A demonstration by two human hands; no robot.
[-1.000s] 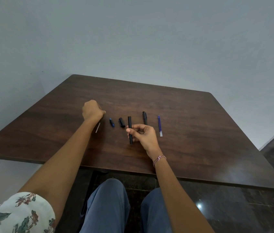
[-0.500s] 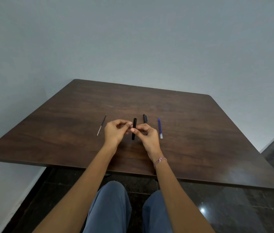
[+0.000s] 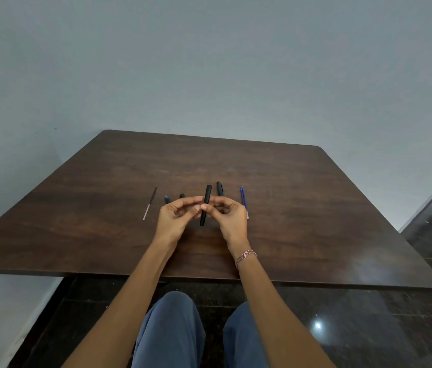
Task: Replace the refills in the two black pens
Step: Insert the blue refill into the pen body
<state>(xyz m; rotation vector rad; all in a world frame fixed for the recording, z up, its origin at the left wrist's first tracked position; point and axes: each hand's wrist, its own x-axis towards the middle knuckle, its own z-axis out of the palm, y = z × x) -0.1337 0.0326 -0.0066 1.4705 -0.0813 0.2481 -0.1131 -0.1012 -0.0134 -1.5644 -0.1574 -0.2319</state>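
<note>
1. Black pen barrel (image 3: 205, 205), tilted, pinched near mid-length between the fingertips of left hand (image 3: 175, 219) and right hand (image 3: 229, 216), over the middle of the table (image 3: 315, 221).
2. Second black pen (image 3: 219, 188) lying just behind the right hand; blue refill (image 3: 243, 199) beside it, toward the right edge.
3. Leftward: small black piece (image 3: 182, 195), small blue piece (image 3: 167, 199), thin refill (image 3: 150, 201).
4. Any printing too small to read.

Shows black on the pen barrel (image 3: 207, 192) and second pen (image 3: 219, 188); blue on the refill (image 3: 242, 195) and trousers (image 3: 172, 328); dark brown wood grain on the table (image 3: 315, 208); pink-and-white twist on the bracelet (image 3: 245, 254).
</note>
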